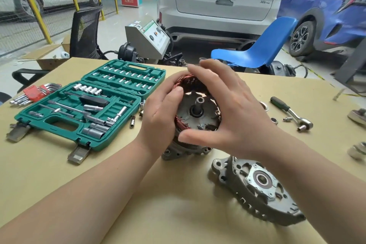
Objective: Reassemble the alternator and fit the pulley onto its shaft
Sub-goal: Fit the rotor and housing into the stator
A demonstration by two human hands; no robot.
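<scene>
The alternator body (198,113) stands on the table with its rotor shaft (199,103) pointing up and copper stator windings (183,82) around it. My left hand (160,111) grips its left side, thumb on the windings. My right hand (227,105) cups the right and far side, fingers spread over the top edge and thumb along the near rim. The loose grey end housing (257,188) with its bearing lies on its side at the front right. At the right edge lie grey metal parts (358,117); whether one is the pulley I cannot tell.
An open green socket set (89,105) lies at the left, with red-held hex keys (35,93) beyond it. A ratchet (291,112) and small nuts lie at the right. A blue chair (257,49) and parked cars stand behind the table.
</scene>
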